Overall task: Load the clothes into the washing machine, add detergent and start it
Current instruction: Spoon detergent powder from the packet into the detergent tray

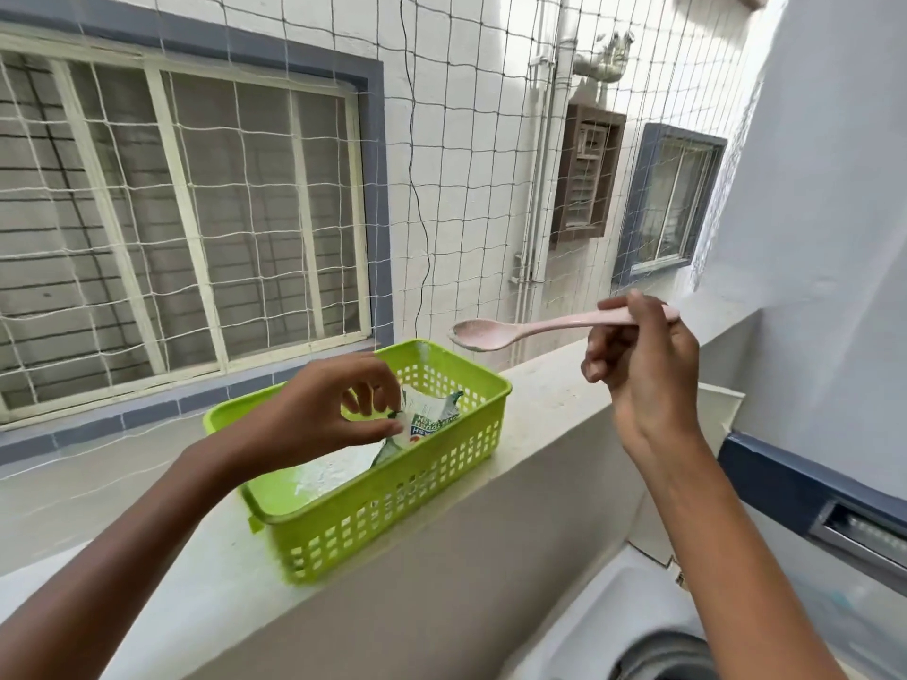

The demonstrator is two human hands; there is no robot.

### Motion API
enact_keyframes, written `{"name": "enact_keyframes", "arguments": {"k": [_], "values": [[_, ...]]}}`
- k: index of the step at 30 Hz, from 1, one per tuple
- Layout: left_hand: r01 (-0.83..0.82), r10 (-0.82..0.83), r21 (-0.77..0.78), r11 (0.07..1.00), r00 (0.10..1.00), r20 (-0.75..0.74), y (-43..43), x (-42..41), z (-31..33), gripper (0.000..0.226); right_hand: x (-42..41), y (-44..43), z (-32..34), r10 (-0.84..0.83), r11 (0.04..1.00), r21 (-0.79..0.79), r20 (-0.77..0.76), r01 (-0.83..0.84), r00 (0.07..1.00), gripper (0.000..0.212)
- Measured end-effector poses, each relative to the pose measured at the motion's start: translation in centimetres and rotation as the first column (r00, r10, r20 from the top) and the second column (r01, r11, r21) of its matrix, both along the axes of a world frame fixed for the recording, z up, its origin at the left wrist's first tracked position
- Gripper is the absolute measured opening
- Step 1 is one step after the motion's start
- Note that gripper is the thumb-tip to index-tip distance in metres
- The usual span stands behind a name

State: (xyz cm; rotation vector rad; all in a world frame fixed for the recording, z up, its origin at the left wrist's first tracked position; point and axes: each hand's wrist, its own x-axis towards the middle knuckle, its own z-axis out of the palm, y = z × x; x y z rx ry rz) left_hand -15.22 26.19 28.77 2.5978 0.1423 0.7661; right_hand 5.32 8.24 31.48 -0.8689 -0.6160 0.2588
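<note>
Left hand (319,409) reaches forward from the lower left, thumb and fingertips pinching the torn top edge of a white and green detergent packet (432,419). That packet lies inside a lime green plastic basket (392,507) with slotted walls, and a whitish residue shows on the basket's floor beside it. The basket sits on a pale concrete ledge (540,400) that runs diagonally from lower left to upper right. Beyond the ledge hangs a white safety net (441,164), and behind the net stands a neighbouring building with a barred window (186,228). To the right of the basket and higher up, a pale pink plastic spoon (491,333) is held level in the air, its bowl facing up and pointing left, dusted with faint specks. Right hand (643,380) grips the spoon's handle near its end, fingers curled around it with the thumb on top. Below that arm, at the lower right, is the white top of a washing machine (613,625), with part of its dark drum opening (653,655) visible and a dark blue control panel (810,488) at the right edge.
</note>
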Motion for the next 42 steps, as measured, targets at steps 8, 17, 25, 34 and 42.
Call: {"name": "enact_keyframes", "arguments": {"k": [8, 17, 25, 34, 42], "values": [[0.006, -0.005, -0.079, 0.997, 1.000, 0.007, -0.5, -0.1, 0.2, 0.015, -1.9, 0.4, 0.4, 0.033, 0.985, -0.169, 0.247, 0.010, 0.969, 0.029], [0.042, -0.045, -0.147, 0.988, 0.999, -0.017, -1.0, -0.1, 0.1, 0.009, -3.8, 2.1, 0.2, 0.225, 0.924, -0.380, 0.634, 0.045, 0.740, 0.027], [0.052, -0.057, -0.176, 0.983, 0.998, -0.027, -1.1, -0.1, 0.2, 0.008, -4.6, 4.8, -1.9, 0.220, 0.871, -0.466, 0.650, 0.153, 0.728, 0.033], [0.013, -0.022, -0.174, 0.985, 0.999, -0.048, -0.9, 0.0, 0.0, 0.006, -3.6, 5.1, -3.8, 0.114, 0.880, -0.473, 0.108, -0.050, 0.988, 0.025], [-0.013, 0.008, -0.160, 0.987, 1.000, -0.029, -0.7, -0.3, 0.2, 0.009, -3.4, 4.0, -4.0, 0.046, 0.944, -0.325, -0.020, -0.050, 0.999, 0.024]]}}
